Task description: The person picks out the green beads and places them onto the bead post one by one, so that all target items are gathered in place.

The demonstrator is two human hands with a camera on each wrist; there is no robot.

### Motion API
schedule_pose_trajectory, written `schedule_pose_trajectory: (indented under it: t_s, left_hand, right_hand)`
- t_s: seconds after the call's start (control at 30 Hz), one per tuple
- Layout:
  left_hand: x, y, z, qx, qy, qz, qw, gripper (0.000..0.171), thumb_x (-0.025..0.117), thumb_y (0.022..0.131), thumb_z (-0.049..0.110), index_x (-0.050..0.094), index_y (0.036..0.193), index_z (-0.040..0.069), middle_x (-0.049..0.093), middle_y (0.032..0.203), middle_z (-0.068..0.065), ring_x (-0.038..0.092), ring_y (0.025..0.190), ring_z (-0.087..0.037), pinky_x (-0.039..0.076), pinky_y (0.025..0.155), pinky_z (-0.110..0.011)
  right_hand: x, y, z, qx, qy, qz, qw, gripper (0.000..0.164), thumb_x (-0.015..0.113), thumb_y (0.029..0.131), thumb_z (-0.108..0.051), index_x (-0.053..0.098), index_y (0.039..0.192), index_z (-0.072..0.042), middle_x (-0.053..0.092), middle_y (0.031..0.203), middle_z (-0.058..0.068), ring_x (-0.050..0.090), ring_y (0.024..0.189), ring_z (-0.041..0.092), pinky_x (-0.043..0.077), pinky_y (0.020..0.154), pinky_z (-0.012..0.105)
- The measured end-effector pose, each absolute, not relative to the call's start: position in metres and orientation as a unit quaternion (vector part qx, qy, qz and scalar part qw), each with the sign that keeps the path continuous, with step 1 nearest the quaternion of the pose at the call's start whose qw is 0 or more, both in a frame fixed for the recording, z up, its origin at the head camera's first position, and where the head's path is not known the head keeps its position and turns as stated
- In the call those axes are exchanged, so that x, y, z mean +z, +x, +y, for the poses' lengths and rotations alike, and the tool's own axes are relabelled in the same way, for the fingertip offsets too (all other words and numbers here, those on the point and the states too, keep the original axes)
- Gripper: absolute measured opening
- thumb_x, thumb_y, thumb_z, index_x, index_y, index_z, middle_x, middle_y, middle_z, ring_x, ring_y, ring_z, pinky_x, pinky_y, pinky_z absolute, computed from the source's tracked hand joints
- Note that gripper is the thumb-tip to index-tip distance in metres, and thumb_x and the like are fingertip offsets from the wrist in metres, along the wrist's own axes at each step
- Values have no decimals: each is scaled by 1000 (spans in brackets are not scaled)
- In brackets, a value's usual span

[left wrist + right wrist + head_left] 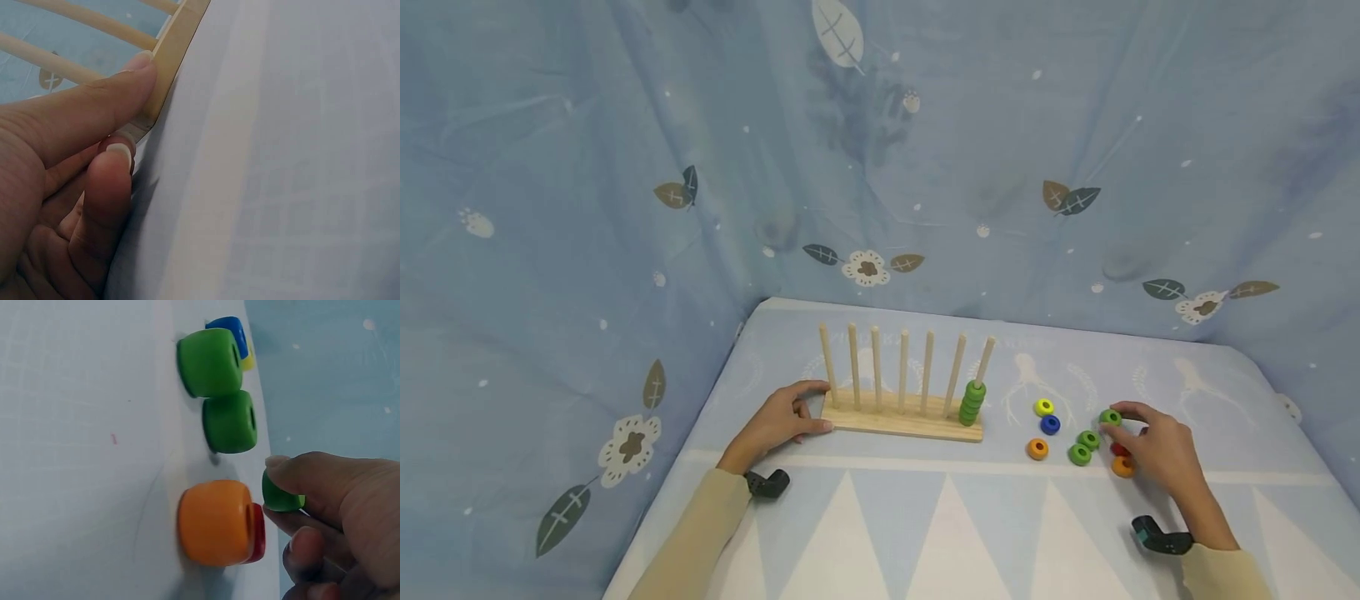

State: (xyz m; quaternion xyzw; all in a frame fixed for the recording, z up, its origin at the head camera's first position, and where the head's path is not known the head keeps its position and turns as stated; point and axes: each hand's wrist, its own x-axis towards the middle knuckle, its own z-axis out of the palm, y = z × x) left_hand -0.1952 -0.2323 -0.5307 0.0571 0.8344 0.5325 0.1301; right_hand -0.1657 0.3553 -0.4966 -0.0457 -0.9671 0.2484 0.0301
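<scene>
A wooden peg rack [904, 425] stands on the table, with several upright pegs in a row and several green beads [972, 403] stacked on its rightmost peg. At the rack's left end, my left hand [781, 417] grips the base, the thumb [134, 81] lying on its edge. My right hand [1161, 446] pinches a green bead [281, 492] between thumb and finger. Under and beside that hand lie an orange bead [215, 523] and a red bead [258, 534], the red one partly hidden. Two more green beads [1080, 454] sit just left of it.
Between the rack and the right hand lie a yellow bead [1044, 407], a blue bead [1050, 425] and another orange bead [1037, 449]. A patterned cloth covers the table [880, 517]. Blue fabric [985, 150] hangs behind and on the left.
</scene>
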Motion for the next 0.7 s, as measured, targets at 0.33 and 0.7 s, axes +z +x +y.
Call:
schedule_pose_trajectory:
  t_s: [0.33, 0.7]
  left_hand:
    - [-533, -193, -231, 533, 62, 833, 136, 76, 93, 77, 30, 59, 145, 21, 59, 67, -9, 51, 53, -20, 51, 54, -35]
    - [-521, -188, -226, 528, 68, 839, 115, 69, 87, 84, 12, 57, 146, 9, 56, 67, -14, 48, 52, -22, 49, 52, -34]
  right_hand:
    - [-488, -165, 346, 263, -39, -962, 71, 48, 77, 95, -31, 64, 129, 0, 67, 110, 23, 48, 65, 21, 37, 48, 29]
    - [-469, -168, 335, 267, -22, -958, 98, 46, 77, 95, -29, 65, 131, -2, 67, 114, 25, 46, 63, 23, 37, 46, 29]
